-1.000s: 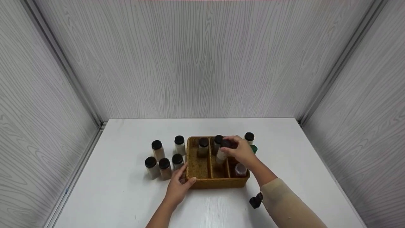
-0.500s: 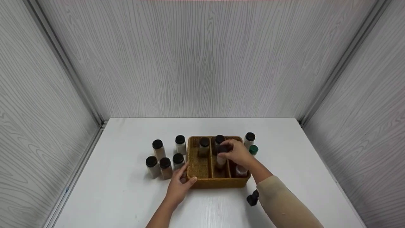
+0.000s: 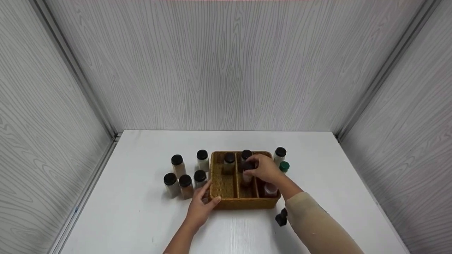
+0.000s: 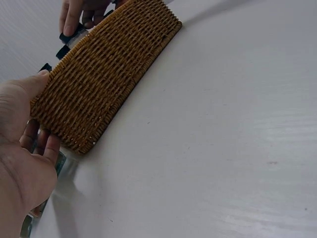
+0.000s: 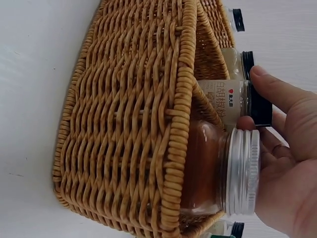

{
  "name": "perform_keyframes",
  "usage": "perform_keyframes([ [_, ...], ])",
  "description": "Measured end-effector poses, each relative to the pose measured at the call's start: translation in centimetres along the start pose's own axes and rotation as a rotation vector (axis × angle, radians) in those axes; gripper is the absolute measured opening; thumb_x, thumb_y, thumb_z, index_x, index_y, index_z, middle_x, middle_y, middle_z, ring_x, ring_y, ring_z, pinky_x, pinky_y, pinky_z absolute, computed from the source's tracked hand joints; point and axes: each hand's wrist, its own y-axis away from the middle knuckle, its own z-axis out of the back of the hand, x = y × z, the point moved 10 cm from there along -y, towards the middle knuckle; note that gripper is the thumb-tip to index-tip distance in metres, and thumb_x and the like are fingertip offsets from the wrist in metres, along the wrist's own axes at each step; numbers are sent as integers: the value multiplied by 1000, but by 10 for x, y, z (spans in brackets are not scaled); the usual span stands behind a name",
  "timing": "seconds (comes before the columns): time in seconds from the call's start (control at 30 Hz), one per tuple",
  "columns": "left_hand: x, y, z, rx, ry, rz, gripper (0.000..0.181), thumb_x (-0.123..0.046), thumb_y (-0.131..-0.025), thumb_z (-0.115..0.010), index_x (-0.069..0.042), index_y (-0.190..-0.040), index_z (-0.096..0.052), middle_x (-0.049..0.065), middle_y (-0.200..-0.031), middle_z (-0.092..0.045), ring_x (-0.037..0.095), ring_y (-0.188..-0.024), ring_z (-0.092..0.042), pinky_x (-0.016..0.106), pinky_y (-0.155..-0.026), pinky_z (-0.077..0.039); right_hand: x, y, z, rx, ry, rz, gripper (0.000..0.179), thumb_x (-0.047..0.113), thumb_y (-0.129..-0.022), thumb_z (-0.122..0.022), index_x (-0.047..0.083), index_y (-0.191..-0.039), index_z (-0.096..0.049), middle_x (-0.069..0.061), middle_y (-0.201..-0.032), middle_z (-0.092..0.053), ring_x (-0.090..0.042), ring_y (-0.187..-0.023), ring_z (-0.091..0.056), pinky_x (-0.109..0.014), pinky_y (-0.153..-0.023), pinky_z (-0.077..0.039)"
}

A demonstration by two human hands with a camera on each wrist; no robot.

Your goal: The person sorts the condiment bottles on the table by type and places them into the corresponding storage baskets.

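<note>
A wicker basket [image 3: 243, 204] with compartments stands in the middle of the white table. My left hand [image 3: 198, 211] grips its near left corner, thumb at the rim and fingers against the side. My right hand [image 3: 266, 171] pinches the black lid of a spice jar [image 5: 228, 101], which has a pale label and stands upright in the middle compartment. Behind it in that compartment is another black-lidded jar [image 3: 246, 154]. The left compartment has a black-lidded jar [image 3: 229, 163] at the back. A silver-lidded jar [image 5: 203, 168] of reddish-brown contents sits at the right compartment's front.
Several black-lidded jars [image 3: 177, 165] stand left of the basket. Behind its right side are one black-lidded jar [image 3: 280, 154] and a green-capped container [image 3: 284, 166]. Small black objects [image 3: 281, 218] lie by my right sleeve [image 3: 314, 222]. Grey wood-grain panels [image 3: 226, 70] enclose the table.
My right hand has lowered the spice jar into the middle compartment, moving down and slightly toward me. My left hand has kept its grip on the basket.
</note>
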Motion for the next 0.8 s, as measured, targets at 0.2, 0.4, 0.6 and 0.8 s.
perform_keyframes([
  [0.2, 3, -1, -1, 1, -20, 3, 78, -30, -100, -81, -21, -168, -43, 25, -164, -40, 44, -147, -51, 58, -125, -45, 0, -4, 1, -25, -1, -9, 47, 30, -90, -91, 13, -131, -75, -13, -140, -72, -30, -126, -68, -50, -107, -59],
  [0.4, 4, 0, -1, 16, -35, 22, 80, -37, -100, -80, -23, -169, -41, 24, -167, -37, 42, -148, -50, 57, -125, -45, -3, -7, 1, -43, -20, -4, 52, 30, -90, -92, 11, -134, -73, -15, -148, -68, -35, -134, -66, -52, -111, -57],
  [0.6, 3, -3, -1, 9, -26, 25, 77, -31, -102, -79, -21, -169, -42, 25, -166, -39, 43, -146, -53, 57, -122, -48, -5, -8, 0, -26, -24, -14, 54, 32, -90, -92, 12, -137, -72, -14, -143, -70, -33, -129, -68, -50, -109, -58],
  [0.8, 3, -2, 0, 3, -12, 23, 77, -30, -101, -80, -22, -168, -43, 24, -165, -40, 42, -146, -52, 58, -123, -46, -4, -7, 0, -11, -28, -8, 53, 25, -91, -91, 12, -138, -71, -15, -139, -72, -32, -126, -69, -50, -107, -58],
])
